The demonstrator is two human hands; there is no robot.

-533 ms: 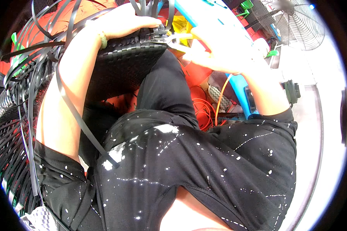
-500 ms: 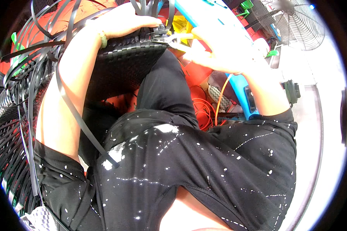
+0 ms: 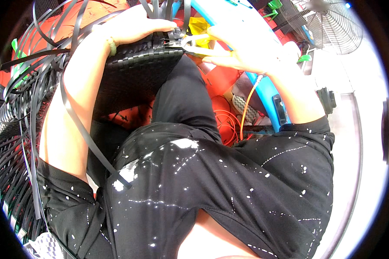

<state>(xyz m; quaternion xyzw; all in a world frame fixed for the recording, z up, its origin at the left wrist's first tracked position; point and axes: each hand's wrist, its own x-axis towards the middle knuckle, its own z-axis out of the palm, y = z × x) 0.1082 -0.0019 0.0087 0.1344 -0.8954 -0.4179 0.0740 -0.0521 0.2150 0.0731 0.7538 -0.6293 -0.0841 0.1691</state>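
Observation:
A black woven basket (image 3: 138,77), made of flat plastic strips, sits by my knee with its thick rim upward. My left hand (image 3: 136,28) grips this rim from above, thumb stretched along it; its other fingers are partly hidden. My right hand (image 3: 242,49) holds pliers (image 3: 199,44) with pale yellow handles, which stand apart. The metal jaws reach the rim beside my left thumb, where short strip ends stick up. Whether they bite on a strip is too small to tell. One loose black strip (image 3: 88,138) hangs across my left forearm down to my shirt.
A mass of loose black strips (image 3: 13,159) fills the left side. Beyond the right hand lies a long light-blue surface (image 3: 263,93), with a yellow bag (image 3: 198,26) near it. Orange cord (image 3: 231,125) coils below. A large wire-caged fan (image 3: 333,26) stands far right.
The pliers and my right hand have shifted slightly left along the basket rim. My left hand has moved a little left with the rim.

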